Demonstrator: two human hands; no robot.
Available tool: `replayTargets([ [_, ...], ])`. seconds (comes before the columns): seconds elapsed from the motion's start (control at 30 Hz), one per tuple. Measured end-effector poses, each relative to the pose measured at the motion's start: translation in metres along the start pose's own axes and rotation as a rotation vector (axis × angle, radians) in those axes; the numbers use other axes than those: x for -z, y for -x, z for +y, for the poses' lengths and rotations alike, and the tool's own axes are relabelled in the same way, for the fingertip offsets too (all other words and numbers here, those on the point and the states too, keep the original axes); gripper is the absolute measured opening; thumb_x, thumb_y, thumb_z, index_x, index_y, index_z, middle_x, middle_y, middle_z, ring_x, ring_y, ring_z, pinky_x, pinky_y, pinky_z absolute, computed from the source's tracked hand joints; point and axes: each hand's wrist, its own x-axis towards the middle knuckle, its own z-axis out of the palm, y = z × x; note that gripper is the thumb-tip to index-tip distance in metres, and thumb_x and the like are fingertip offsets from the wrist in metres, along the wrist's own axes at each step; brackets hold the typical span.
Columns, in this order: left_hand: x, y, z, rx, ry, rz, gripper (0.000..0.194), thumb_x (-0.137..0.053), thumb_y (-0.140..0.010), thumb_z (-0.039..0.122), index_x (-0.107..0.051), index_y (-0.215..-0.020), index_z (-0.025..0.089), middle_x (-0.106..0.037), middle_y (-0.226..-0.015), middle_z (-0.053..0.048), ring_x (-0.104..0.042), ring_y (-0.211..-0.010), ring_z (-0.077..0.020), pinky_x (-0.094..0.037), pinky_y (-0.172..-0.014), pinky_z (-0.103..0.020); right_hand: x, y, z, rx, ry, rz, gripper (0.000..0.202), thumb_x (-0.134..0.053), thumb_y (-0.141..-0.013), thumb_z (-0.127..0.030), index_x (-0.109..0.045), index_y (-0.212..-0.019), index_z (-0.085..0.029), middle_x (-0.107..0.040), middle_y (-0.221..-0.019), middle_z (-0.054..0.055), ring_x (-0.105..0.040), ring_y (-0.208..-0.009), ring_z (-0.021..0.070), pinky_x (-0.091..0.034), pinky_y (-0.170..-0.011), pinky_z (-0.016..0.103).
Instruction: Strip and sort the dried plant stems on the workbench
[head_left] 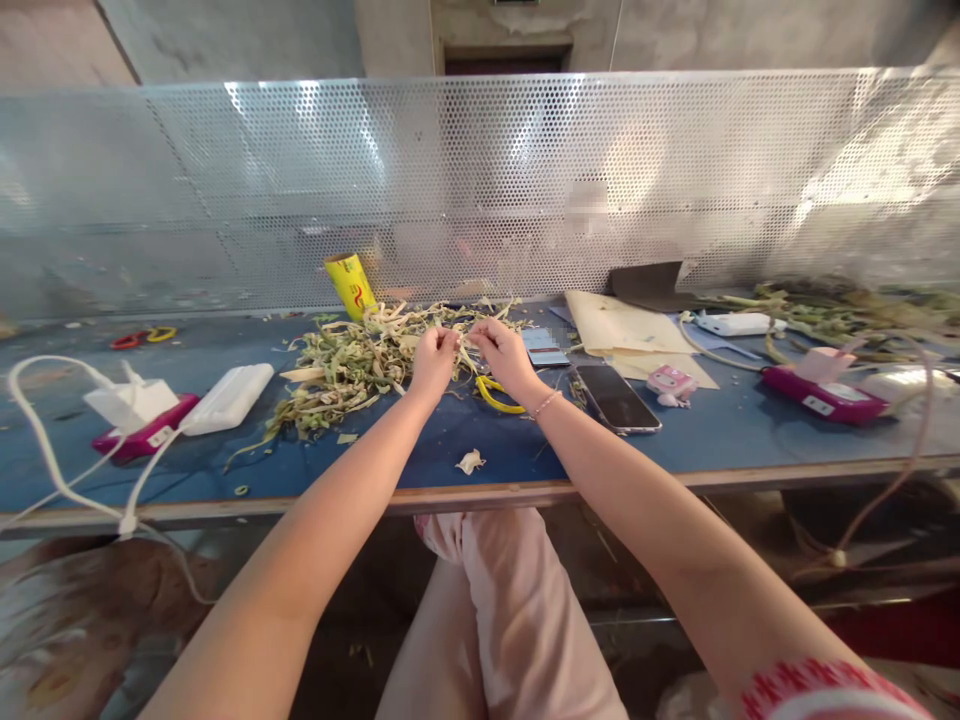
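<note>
Both my hands meet over the right part of a loose heap of dried, pale-green plant stalks [352,365] on the blue table. My left hand [436,358] has its fingertips pinched at a small pale bit, too small to name. Close to its right, my right hand [499,350] is pinched too, fingertips almost touching the left ones; what it grips is hidden. Below my right hand lies a yellow scissor handle [499,397]. A crumpled whitish scrap [470,461] rests nearer the table's front edge.
A yellow tube [350,284] stands tilted behind the heap. Right of my hands lie a phone [616,398], a pink toy-like case [671,384] and brown paper [626,325]. Magenta power strips with cables [825,393] sit at both sides. A perforated metal screen [405,190] rises behind.
</note>
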Motion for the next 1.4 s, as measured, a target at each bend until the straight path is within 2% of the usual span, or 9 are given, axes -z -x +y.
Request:
replayTargets([
  [0.37, 0.004, 0.002, 0.006, -0.059, 0.101, -0.116, 0.023, -0.055, -0.076, 0.037, -0.048, -0.067, 0.017, -0.042, -0.048, 0.005, -0.038, -0.045, -0.0076, -0.029, -0.048, -0.022, 0.015, -0.003, -0.002, -0.185, -0.545, -0.351, 0.024, -0.062, -0.07, -0.039, -0.048, -0.073, -0.019, -0.035, -0.045, -0.01, -0.029, -0.039, 0.0038, -0.023, -0.042, 0.02],
  [0.53, 0.002, 0.002, 0.004, -0.096, 0.137, -0.173, 0.025, -0.055, -0.076, 0.04, -0.049, -0.068, 0.017, -0.043, -0.05, 0.005, -0.038, -0.046, -0.0073, -0.029, -0.048, -0.021, 0.022, -0.002, -0.004, -0.241, -0.703, -0.404, 0.029, -0.067, -0.066, -0.04, -0.047, -0.072, -0.019, -0.034, -0.043, -0.011, -0.028, -0.038, 0.0029, -0.02, -0.041, 0.02],
  [0.6, 0.003, 0.004, 0.007, -0.091, 0.111, -0.165, 0.023, -0.054, -0.077, 0.038, -0.048, -0.068, 0.017, -0.042, -0.05, 0.005, -0.038, -0.046, -0.0076, -0.03, -0.048, -0.021, 0.022, -0.002, -0.004, -0.262, -0.735, -0.384, 0.029, -0.067, -0.066, -0.039, -0.046, -0.073, -0.019, -0.034, -0.043, -0.011, -0.028, -0.038, 0.0029, -0.02, -0.041, 0.019],
  [0.77, 0.003, 0.008, 0.016, -0.104, 0.013, -0.091, 0.016, -0.049, -0.08, 0.027, -0.046, -0.068, 0.018, -0.042, -0.051, 0.005, -0.04, -0.049, -0.0088, -0.033, -0.053, -0.023, 0.017, -0.002, -0.004, -0.314, -0.727, -0.221, 0.031, -0.066, -0.066, -0.041, -0.045, -0.075, -0.02, -0.038, -0.044, -0.01, -0.032, -0.039, 0.0039, -0.023, -0.041, 0.019],
  [0.93, 0.003, 0.008, 0.016, -0.127, -0.023, -0.07, 0.011, -0.047, -0.081, 0.021, -0.045, -0.07, 0.018, -0.043, -0.055, 0.004, -0.041, -0.053, -0.009, -0.034, -0.057, -0.023, 0.01, -0.002, 0.001, -0.365, -0.628, -0.226, 0.034, -0.067, -0.062, -0.044, -0.045, -0.068, -0.018, -0.041, -0.047, -0.009, -0.036, -0.041, 0.0036, -0.027, -0.043, 0.019],
  [1.03, 0.001, 0.008, 0.013, -0.127, 0.002, -0.084, 0.013, -0.049, -0.08, 0.024, -0.045, -0.07, 0.018, -0.045, -0.06, 0.003, -0.043, -0.055, -0.0087, -0.035, -0.058, -0.023, 0.007, -0.004, 0.005, -0.369, -0.56, -0.165, 0.033, -0.064, -0.064, -0.045, -0.045, -0.067, -0.018, -0.045, -0.05, -0.007, -0.04, -0.044, 0.0042, -0.032, -0.045, 0.02],
  [1.13, -0.001, 0.007, 0.011, -0.065, 0.106, -0.119, 0.015, -0.05, -0.079, 0.029, -0.046, -0.07, 0.017, -0.046, -0.059, 0.003, -0.043, -0.052, -0.0077, -0.036, -0.055, -0.023, 0.005, -0.006, 0.007, -0.364, -0.457, -0.103, 0.027, -0.058, -0.071, -0.042, -0.043, -0.068, -0.019, -0.05, -0.054, -0.006, -0.045, -0.047, 0.0055, -0.036, -0.048, 0.02],
  [1.23, -0.005, 0.007, 0.011, 0.05, 0.282, -0.151, 0.016, -0.056, -0.075, 0.03, -0.048, -0.071, 0.016, -0.046, -0.057, 0.004, -0.042, -0.05, -0.0061, -0.035, -0.052, -0.021, 0.003, -0.006, 0.007, -0.321, -0.335, -0.061, 0.02, -0.05, -0.077, -0.034, -0.04, -0.068, -0.02, -0.047, -0.051, -0.007, -0.043, -0.044, 0.0056, -0.035, -0.047, 0.021],
  [1.4, -0.009, 0.009, 0.012, 0.244, 0.507, -0.138, 0.025, -0.069, -0.061, 0.022, -0.051, -0.077, 0.015, -0.052, -0.062, 0.004, -0.048, -0.054, -0.0043, -0.039, -0.054, -0.019, -0.001, -0.005, 0.008, -0.262, -0.25, -0.021, 0.015, -0.045, -0.08, -0.029, -0.039, -0.069, -0.02, -0.045, -0.052, -0.007, -0.042, -0.044, 0.0056, -0.036, -0.046, 0.02],
])
